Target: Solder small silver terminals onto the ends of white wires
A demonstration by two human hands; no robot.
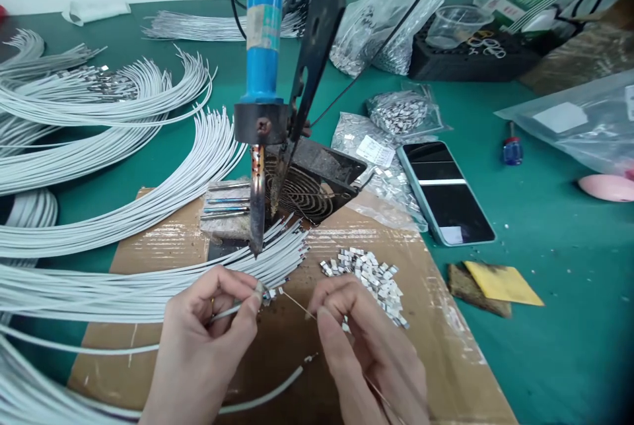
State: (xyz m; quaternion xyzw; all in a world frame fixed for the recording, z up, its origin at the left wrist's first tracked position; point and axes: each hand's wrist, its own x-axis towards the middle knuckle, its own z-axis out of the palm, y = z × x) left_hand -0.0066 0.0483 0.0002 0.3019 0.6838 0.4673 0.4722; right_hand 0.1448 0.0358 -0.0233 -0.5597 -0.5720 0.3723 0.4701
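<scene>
My left hand (208, 332) pinches the end of a white wire (225, 313), its tip with a small metal terminal held just below the soldering iron tip (256, 233). My right hand (366, 346) pinches a thin strand of solder wire (297, 305) that points toward the wire's tip. The blue-handled soldering iron (265, 35) stands upright in a clamp above a brown cardboard sheet (436, 319). A small heap of metal terminals (369, 273) lies beside my right hand. A fan of white wire ends (277, 257) rests under the iron.
Bundles of curved white wires (99, 121) cover the green table's left side. A small black fan (310, 191) sits behind the iron. A phone (446, 191), bags of terminals (403, 111), a yellow sponge (500, 283), a small screwdriver (512, 148) and plastic bags lie to the right.
</scene>
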